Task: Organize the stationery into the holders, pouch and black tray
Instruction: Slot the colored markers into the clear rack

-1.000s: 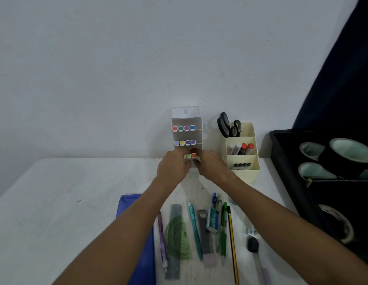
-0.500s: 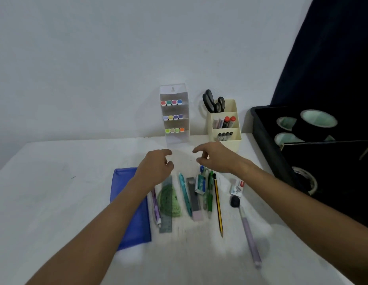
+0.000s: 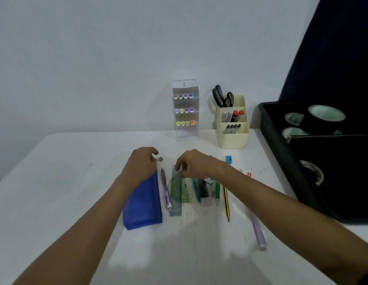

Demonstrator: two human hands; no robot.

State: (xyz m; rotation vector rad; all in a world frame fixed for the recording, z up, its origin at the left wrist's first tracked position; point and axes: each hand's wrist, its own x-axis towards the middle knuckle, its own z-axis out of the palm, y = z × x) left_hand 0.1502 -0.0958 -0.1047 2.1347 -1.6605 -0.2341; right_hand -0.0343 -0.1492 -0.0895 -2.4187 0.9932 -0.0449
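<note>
Both hands have dropped from mid-air; I see my left hand (image 3: pixel 141 164) pinching the zipper pull (image 3: pixel 159 159) of the soft blue pouch (image 3: pixel 143 204) beneath it; my right hand (image 3: pixel 196 163) curls onto the stiff, light ruler (image 3: pixel 176 206) top.
</note>
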